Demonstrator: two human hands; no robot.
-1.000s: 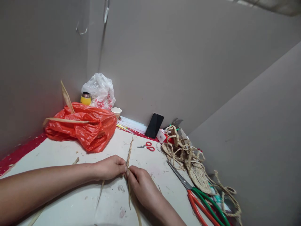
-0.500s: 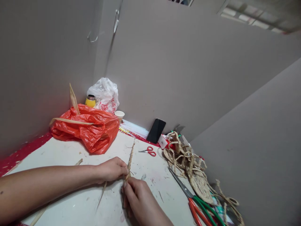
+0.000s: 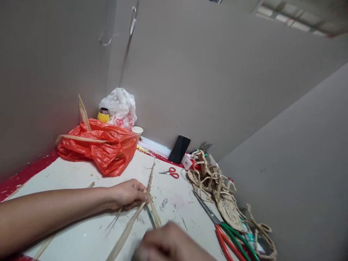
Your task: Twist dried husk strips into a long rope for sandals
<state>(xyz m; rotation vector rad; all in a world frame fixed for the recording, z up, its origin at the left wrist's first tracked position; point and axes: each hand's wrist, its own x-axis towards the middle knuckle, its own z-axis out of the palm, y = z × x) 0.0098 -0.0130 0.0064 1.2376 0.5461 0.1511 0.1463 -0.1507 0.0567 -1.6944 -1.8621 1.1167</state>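
A thin braid of dried leaf strips (image 3: 151,174) lies on the white tabletop, its narrow tip pointing away from me. My left hand (image 3: 132,194) pinches the braid at its near end. Loose pale strips spread from this point towards me; a broad strip (image 3: 123,232) runs down to the lower left, and another strip (image 3: 154,211) leads straight to my right hand (image 3: 168,243). The right hand is curled and blurred by motion, low in view, and seems closed on that strip; its fingertips are hidden.
Small red-handled scissors (image 3: 170,172) lie beyond the hands. Large shears (image 3: 217,223) lie at the right beside coiled plaited cord (image 3: 228,208). A red plastic bag (image 3: 95,148), paper cup (image 3: 137,131), yellow jar (image 3: 103,115), white bag (image 3: 119,105) and phone (image 3: 179,149) stand along the wall.
My right hand has moved away from the left hand, down towards me, and the loose strips now show between them. The left hand keeps its pinch on the braid.
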